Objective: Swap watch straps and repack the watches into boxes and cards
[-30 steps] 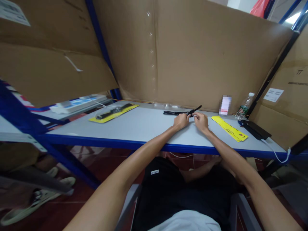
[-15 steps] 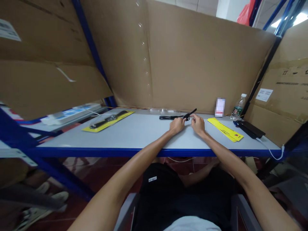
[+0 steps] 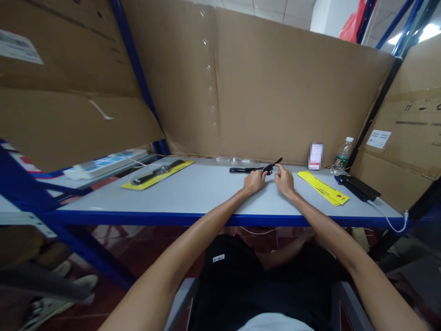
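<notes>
A black strap-like item point(image 3: 241, 170) lies across the grey tabletop, its right end angled up near the back. My left hand point(image 3: 255, 181) is closed on its middle part, by a small dark buckle or fitting. Just to the right, my right hand point(image 3: 285, 180) has its index finger stretched toward the raised black end, its other fingers curled; whether it touches is too small to tell. On the left, a similar black item rests on a yellow card point(image 3: 134, 185). Yellow cards point(image 3: 324, 188) lie to the right of my right hand.
A phone-like upright object point(image 3: 315, 156), blurred out, stands at the back beside a clear bottle point(image 3: 342, 156). A black device point(image 3: 360, 187) with a white cable lies at the right. A white power strip point(image 3: 106, 164) is at the left. Cardboard point(image 3: 292, 92) walls the table.
The view has shifted slightly. My right hand's index finger is more extended and the rest of that hand sits a little lower. My left hand keeps its hold on the black item.
</notes>
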Demonstrator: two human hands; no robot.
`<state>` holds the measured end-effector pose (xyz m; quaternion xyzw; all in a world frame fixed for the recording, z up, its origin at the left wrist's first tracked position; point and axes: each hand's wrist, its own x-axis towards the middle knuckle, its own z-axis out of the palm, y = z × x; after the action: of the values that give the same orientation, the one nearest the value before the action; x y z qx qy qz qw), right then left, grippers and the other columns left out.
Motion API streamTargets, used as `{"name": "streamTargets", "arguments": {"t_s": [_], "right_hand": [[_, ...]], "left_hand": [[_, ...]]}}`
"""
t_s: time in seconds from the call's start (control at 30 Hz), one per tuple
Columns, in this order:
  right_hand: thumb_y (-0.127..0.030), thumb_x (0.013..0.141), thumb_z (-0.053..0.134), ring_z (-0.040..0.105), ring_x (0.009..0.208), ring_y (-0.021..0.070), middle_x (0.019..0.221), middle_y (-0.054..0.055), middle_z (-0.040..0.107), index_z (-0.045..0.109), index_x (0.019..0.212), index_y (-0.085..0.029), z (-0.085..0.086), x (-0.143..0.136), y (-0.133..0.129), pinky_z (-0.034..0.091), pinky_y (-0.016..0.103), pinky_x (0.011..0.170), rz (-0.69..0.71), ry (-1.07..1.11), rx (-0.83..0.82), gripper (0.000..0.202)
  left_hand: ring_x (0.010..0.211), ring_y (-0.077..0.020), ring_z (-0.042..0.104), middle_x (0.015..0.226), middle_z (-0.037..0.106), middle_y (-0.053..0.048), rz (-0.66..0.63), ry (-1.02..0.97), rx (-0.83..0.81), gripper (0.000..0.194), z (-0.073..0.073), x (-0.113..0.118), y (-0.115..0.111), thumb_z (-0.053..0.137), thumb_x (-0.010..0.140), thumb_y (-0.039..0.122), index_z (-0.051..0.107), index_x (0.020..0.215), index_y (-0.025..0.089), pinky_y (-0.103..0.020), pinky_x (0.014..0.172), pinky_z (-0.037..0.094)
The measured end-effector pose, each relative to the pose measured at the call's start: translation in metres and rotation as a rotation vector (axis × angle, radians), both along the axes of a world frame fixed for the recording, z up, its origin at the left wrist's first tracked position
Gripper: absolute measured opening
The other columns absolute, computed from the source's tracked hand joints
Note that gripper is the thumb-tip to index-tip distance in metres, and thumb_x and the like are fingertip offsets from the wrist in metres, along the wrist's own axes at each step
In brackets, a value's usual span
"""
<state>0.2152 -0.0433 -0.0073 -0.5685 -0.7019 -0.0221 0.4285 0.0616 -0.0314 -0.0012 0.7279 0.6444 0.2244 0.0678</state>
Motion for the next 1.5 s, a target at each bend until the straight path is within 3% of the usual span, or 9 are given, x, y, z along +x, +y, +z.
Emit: {"name": "streamTargets", "arguments": {"t_s": [0.2, 0.37, 0.5, 0.67, 0.83, 1.0, 1.13, 1.3, 1.5], "right_hand": [[-0.013, 0.086, 0.046, 0.066, 0.082, 0.0207, 0.092, 0.005, 0.076, 0.080, 0.107, -0.022, -0.0014, 0.0020, 0.0028, 0.048, 0.029, 0.082, 0.129, -0.002, 0.013, 0.041], [-0.016, 0.085, 0.048, 0.065, 0.081, 0.0214, 0.084, 0.003, 0.074, 0.076, 0.117, -0.021, -0.0023, 0.0033, 0.0043, 0.048, 0.030, 0.081, 0.034, 0.046, 0.003, 0.043], [-0.013, 0.084, 0.046, 0.064, 0.079, 0.0193, 0.087, 0.004, 0.074, 0.081, 0.090, -0.021, -0.0021, 0.0026, 0.0036, 0.047, 0.028, 0.080, 0.125, -0.014, 0.014, 0.036], [-0.013, 0.087, 0.047, 0.064, 0.085, 0.0209, 0.092, 0.004, 0.074, 0.076, 0.119, -0.022, 0.0001, 0.0025, -0.0001, 0.046, 0.029, 0.082, 0.094, -0.011, 0.049, 0.045], [-0.011, 0.086, 0.048, 0.064, 0.085, 0.0216, 0.093, 0.006, 0.073, 0.080, 0.084, -0.023, -0.0006, 0.0022, -0.0008, 0.046, 0.030, 0.079, 0.039, -0.093, 0.002, 0.034], [-0.019, 0.090, 0.052, 0.064, 0.084, 0.0224, 0.089, 0.004, 0.073, 0.073, 0.123, -0.023, -0.0008, 0.0017, 0.0005, 0.046, 0.031, 0.080, 0.011, 0.002, 0.038, 0.040], [-0.012, 0.089, 0.046, 0.064, 0.086, 0.0214, 0.093, 0.006, 0.072, 0.080, 0.095, -0.023, -0.0005, 0.0017, 0.0005, 0.047, 0.031, 0.083, 0.079, -0.054, 0.005, 0.037], [-0.012, 0.091, 0.045, 0.065, 0.095, 0.0233, 0.106, 0.008, 0.074, 0.076, 0.116, -0.021, 0.0003, 0.0021, 0.0025, 0.046, 0.033, 0.089, 0.050, 0.017, 0.045, 0.041], [-0.012, 0.091, 0.041, 0.064, 0.088, 0.0216, 0.095, 0.007, 0.072, 0.078, 0.099, -0.021, 0.0012, 0.0032, 0.0023, 0.046, 0.031, 0.084, 0.075, -0.009, 0.062, 0.038]], "left_hand": [[0.114, -0.0300, 0.070, 0.118, 0.075, -0.018, -0.010, 0.005, 0.008, 0.056, 0.0008, 0.0006, -0.0011, 0.031, 0.106, 0.050, 0.077, 0.112, 0.018, -0.034, 0.089, 0.053], [0.115, -0.0304, 0.069, 0.118, 0.075, -0.018, -0.006, 0.002, 0.002, 0.055, 0.0016, 0.0014, -0.0015, 0.032, 0.106, 0.049, 0.077, 0.113, 0.019, -0.035, 0.091, 0.053], [0.115, -0.0296, 0.069, 0.118, 0.075, -0.018, -0.011, -0.005, 0.001, 0.055, 0.0026, 0.0012, -0.0027, 0.031, 0.106, 0.049, 0.077, 0.112, 0.020, -0.035, 0.092, 0.052], [0.114, -0.0301, 0.069, 0.117, 0.075, -0.018, -0.014, -0.019, 0.008, 0.055, 0.0029, 0.0008, -0.0035, 0.031, 0.106, 0.049, 0.077, 0.111, 0.019, -0.035, 0.091, 0.053], [0.113, -0.0290, 0.070, 0.116, 0.076, -0.016, -0.009, -0.029, 0.000, 0.054, 0.0030, 0.0008, -0.0024, 0.032, 0.106, 0.049, 0.077, 0.110, 0.021, -0.034, 0.091, 0.052], [0.113, -0.0300, 0.070, 0.117, 0.075, -0.017, -0.015, -0.032, 0.000, 0.054, 0.0033, 0.0009, -0.0025, 0.031, 0.106, 0.049, 0.077, 0.110, 0.020, -0.036, 0.092, 0.052], [0.114, -0.0298, 0.069, 0.117, 0.075, -0.017, -0.014, -0.033, -0.004, 0.055, 0.0040, 0.0013, -0.0037, 0.031, 0.106, 0.049, 0.078, 0.111, 0.020, -0.035, 0.092, 0.052], [0.114, -0.0303, 0.070, 0.117, 0.075, -0.018, -0.014, -0.030, 0.003, 0.054, 0.0035, 0.0014, -0.0029, 0.033, 0.106, 0.049, 0.077, 0.111, 0.019, -0.036, 0.092, 0.052], [0.113, -0.0306, 0.070, 0.117, 0.075, -0.018, -0.010, -0.028, 0.010, 0.055, 0.0022, 0.0019, -0.0009, 0.032, 0.106, 0.049, 0.077, 0.113, 0.019, -0.036, 0.092, 0.053]]}}
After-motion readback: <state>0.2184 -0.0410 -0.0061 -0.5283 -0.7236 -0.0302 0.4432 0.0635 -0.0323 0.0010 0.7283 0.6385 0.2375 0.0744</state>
